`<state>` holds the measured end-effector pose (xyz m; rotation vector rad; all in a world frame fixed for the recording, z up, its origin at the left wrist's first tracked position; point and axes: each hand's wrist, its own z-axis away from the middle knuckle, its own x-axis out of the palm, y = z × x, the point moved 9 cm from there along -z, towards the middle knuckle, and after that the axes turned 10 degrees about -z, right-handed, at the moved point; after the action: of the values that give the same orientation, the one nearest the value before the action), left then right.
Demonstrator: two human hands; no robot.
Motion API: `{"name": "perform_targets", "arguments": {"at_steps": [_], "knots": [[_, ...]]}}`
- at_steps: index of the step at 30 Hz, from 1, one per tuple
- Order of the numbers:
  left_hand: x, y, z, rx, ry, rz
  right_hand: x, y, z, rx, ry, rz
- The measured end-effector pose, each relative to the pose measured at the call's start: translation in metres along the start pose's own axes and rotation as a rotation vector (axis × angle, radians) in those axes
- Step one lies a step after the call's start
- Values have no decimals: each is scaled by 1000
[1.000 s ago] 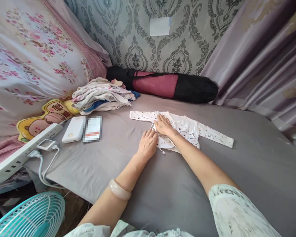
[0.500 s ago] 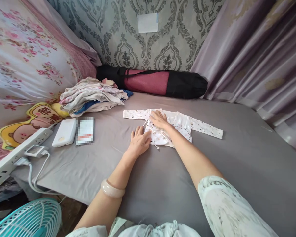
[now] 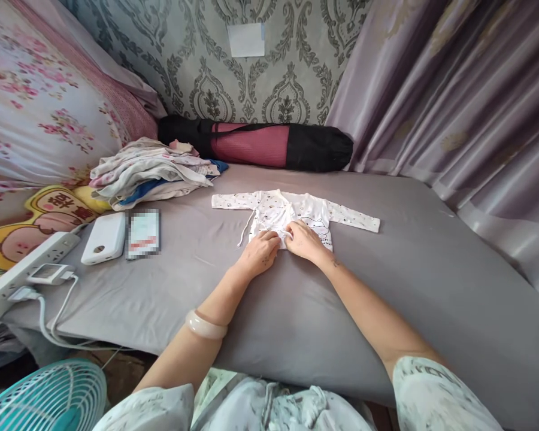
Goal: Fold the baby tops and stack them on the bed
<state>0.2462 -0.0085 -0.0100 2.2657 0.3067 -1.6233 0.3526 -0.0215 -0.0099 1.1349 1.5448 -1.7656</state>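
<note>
A small white baby shirt [image 3: 312, 206] with a scattered print and a cartoon outline lies flat, its sleeves stretched out to both sides. My left hand [image 3: 261, 251] is at its lower front edge, fingers bent and closed on a white tie string. Beside it, my right hand [image 3: 306, 240] pinches a white tie string [image 3: 286, 233] between thumb and fingers. The two hands nearly meet. Another string [image 3: 246, 230] hangs loose at the shirt's left side. The fingertips partly hide the strings.
On the grey sheet [image 3: 413, 269] are a pile of folded clothes [image 3: 150, 173], a white power bank [image 3: 103, 238] and a blurred packet [image 3: 144, 233]. A black and red rolled bag [image 3: 251, 145] lies along the wall. A power strip [image 3: 31, 266] and a turquoise fan [image 3: 49, 398] are at left.
My right hand has come down from the shirt's chest to its lower front, beside my left hand. Both hands' fingers have closed on strings. The view has shifted slightly right.
</note>
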Motion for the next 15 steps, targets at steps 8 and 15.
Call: {"name": "perform_targets", "arguments": {"at_steps": [8, 15], "knots": [[1, -16, 1, -149, 16, 109, -1, -18, 13, -72, 22, 72], [-5, -31, -21, -294, 17, 6, -23, -5, 12, -79, 34, 54]]}}
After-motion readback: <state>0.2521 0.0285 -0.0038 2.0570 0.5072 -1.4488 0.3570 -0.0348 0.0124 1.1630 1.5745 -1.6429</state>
